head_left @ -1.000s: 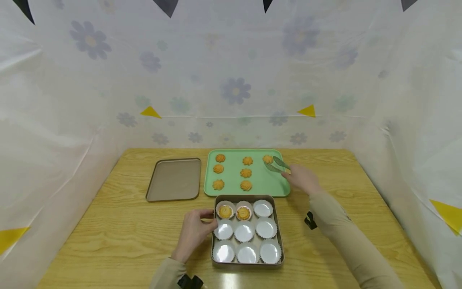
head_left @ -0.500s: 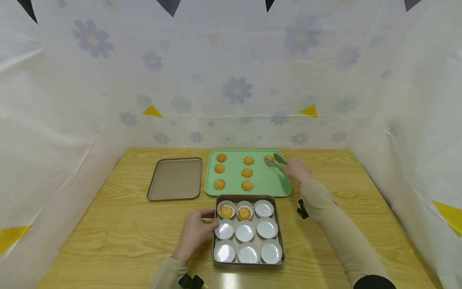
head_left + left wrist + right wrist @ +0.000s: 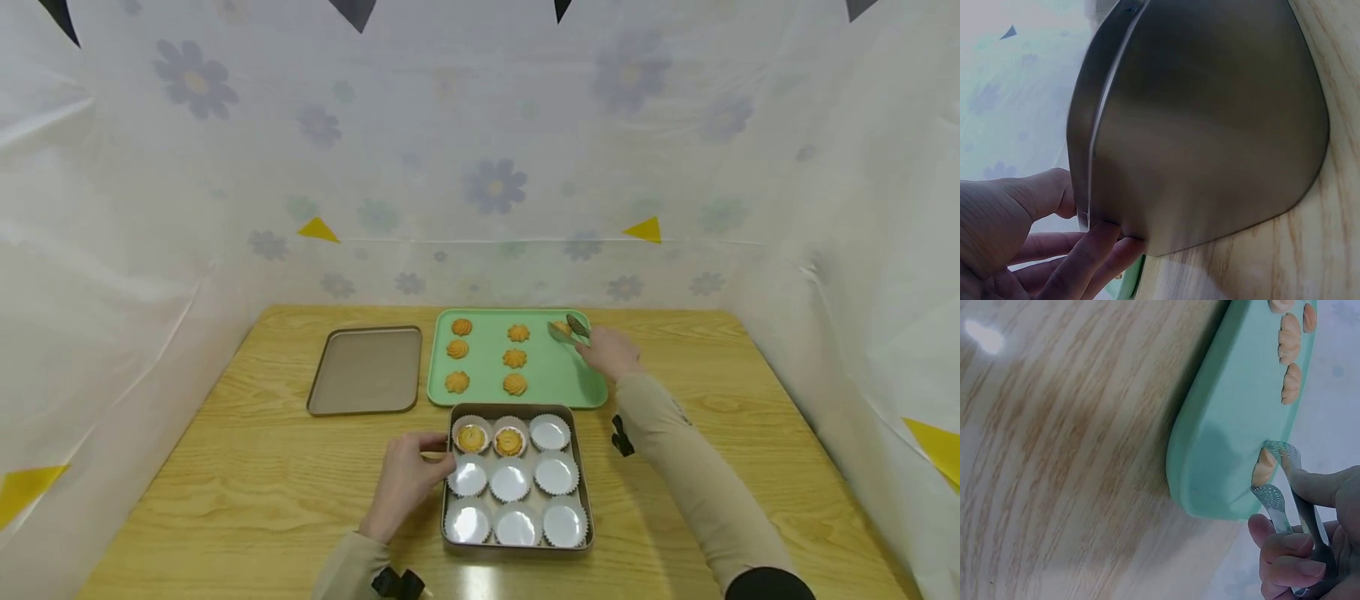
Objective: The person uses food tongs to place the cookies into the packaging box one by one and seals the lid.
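My right hand [image 3: 611, 353] grips a pair of metal tongs [image 3: 1311, 515] with perforated tips. Those tips stand on either side of a swirled cookie [image 3: 1264, 467] at the back right of the green tray [image 3: 555, 387]. My left hand [image 3: 408, 479] holds the left wall of a deep brown baking pan [image 3: 517, 547], thumb at the rim and fingers against the outside in the left wrist view [image 3: 1085, 250]. White paper cups [image 3: 556, 472] fill the pan in rows. Two cups in its back row carry a cookie [image 3: 471, 438] each; the others hold nothing.
Several more cookies [image 3: 514, 358] lie in two columns on the green tray, left of the tongs. A flat brown tray [image 3: 365, 371] sits to its left on the wooden table [image 3: 247, 483]. Patterned sheeting [image 3: 495, 187] stands behind the table.
My right hand has moved slightly left with the tongs, and their tips have come closer together around the back-right cookie. My left hand stays at the pan's left side.
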Action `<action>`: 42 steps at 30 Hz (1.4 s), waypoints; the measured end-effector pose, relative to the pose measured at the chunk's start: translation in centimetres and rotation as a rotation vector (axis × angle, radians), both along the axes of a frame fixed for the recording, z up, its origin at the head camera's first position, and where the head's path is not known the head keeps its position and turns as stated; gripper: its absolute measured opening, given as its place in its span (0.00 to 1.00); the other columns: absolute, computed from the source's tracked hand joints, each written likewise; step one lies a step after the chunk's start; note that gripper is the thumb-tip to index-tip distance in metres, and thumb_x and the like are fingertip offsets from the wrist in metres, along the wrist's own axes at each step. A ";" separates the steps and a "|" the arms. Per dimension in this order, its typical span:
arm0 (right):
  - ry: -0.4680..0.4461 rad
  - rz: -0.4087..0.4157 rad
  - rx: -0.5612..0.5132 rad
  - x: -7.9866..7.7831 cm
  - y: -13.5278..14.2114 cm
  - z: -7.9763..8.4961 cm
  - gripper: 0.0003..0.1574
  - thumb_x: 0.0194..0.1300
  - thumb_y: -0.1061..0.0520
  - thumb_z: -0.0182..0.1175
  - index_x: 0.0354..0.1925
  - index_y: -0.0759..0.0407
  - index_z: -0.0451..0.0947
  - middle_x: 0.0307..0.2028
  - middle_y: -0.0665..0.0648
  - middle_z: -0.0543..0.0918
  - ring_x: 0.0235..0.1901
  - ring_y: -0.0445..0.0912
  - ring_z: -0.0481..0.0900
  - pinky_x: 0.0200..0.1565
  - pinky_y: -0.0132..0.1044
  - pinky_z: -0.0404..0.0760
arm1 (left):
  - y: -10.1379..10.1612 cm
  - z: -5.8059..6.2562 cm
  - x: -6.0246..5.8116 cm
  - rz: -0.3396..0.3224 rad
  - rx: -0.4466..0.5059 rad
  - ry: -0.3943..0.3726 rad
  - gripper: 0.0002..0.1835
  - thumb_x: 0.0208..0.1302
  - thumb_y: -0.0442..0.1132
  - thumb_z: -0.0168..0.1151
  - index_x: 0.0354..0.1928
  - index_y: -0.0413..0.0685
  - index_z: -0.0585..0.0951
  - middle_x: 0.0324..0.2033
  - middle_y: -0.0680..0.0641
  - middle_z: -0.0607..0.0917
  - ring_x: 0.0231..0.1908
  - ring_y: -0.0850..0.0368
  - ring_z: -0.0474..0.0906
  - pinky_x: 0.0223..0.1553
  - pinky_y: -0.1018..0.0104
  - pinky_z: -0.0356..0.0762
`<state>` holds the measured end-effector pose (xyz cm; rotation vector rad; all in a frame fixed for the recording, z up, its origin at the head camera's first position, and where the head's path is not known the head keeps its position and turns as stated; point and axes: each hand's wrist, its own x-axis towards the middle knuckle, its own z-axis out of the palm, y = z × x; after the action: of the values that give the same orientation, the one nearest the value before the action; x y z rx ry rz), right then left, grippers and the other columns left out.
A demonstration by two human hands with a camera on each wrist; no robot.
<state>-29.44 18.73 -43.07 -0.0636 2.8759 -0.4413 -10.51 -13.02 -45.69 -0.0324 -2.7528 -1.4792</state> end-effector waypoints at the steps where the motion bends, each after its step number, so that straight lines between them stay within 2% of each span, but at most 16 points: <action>1: 0.001 0.002 -0.002 0.0 0.0 0.0 0.23 0.76 0.44 0.49 0.27 0.57 0.67 0.20 0.52 0.67 0.20 0.43 0.63 0.23 0.35 0.64 | 0.0 0.0 0.0 0.001 -0.001 0.002 0.18 0.51 0.31 0.67 0.46 0.34 0.87 0.37 0.38 0.91 0.37 0.50 0.88 0.26 0.72 0.81; 9: 0.024 -0.016 0.005 0.4 -0.4 0.0 0.23 0.77 0.46 0.50 0.26 0.56 0.67 0.19 0.51 0.66 0.18 0.43 0.63 0.22 0.35 0.63 | 0.0 -0.1 -0.1 0.003 0.000 0.001 0.18 0.51 0.31 0.67 0.46 0.34 0.87 0.38 0.37 0.91 0.35 0.52 0.88 0.25 0.72 0.80; 16: 0.035 -0.025 -0.004 0.6 -0.4 0.0 0.21 0.76 0.47 0.51 0.28 0.58 0.69 0.19 0.51 0.67 0.18 0.42 0.62 0.21 0.33 0.62 | 0.0 -0.2 -0.1 0.005 -0.008 0.000 0.18 0.51 0.32 0.67 0.46 0.34 0.87 0.38 0.37 0.91 0.38 0.48 0.88 0.27 0.72 0.81; 23: 0.061 0.004 -0.017 1.1 0.0 0.2 0.20 0.76 0.47 0.51 0.36 0.62 0.73 0.22 0.53 0.71 0.20 0.43 0.65 0.21 0.32 0.65 | 0.0 -0.2 -0.1 0.009 -0.016 0.002 0.18 0.51 0.31 0.67 0.46 0.35 0.87 0.37 0.38 0.91 0.39 0.48 0.88 0.27 0.72 0.80; 28: 0.087 0.039 -0.046 1.6 0.5 0.2 0.19 0.76 0.47 0.51 0.39 0.61 0.76 0.23 0.53 0.73 0.20 0.43 0.67 0.20 0.32 0.65 | -0.1 -0.2 -0.1 0.005 -0.006 0.000 0.18 0.51 0.31 0.67 0.46 0.34 0.87 0.37 0.38 0.91 0.39 0.48 0.88 0.28 0.72 0.81; 36: 0.143 0.066 -0.106 2.9 1.5 0.7 0.19 0.75 0.47 0.53 0.38 0.62 0.76 0.22 0.54 0.73 0.20 0.44 0.66 0.19 0.33 0.62 | 0.0 -0.1 0.0 0.007 -0.003 -0.010 0.18 0.50 0.32 0.67 0.46 0.34 0.87 0.38 0.37 0.91 0.38 0.48 0.88 0.27 0.72 0.82; 42: 0.163 0.103 -0.108 4.3 2.4 1.4 0.20 0.74 0.47 0.54 0.36 0.63 0.75 0.20 0.53 0.72 0.17 0.43 0.65 0.18 0.33 0.62 | 0.0 -0.1 -0.1 0.006 -0.002 -0.007 0.18 0.50 0.31 0.67 0.46 0.34 0.87 0.37 0.38 0.91 0.37 0.50 0.88 0.25 0.73 0.79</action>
<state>-25.11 21.09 -41.64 -0.2766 2.9868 -0.5968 -10.60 -13.01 -45.79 -0.0193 -2.7573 -1.4774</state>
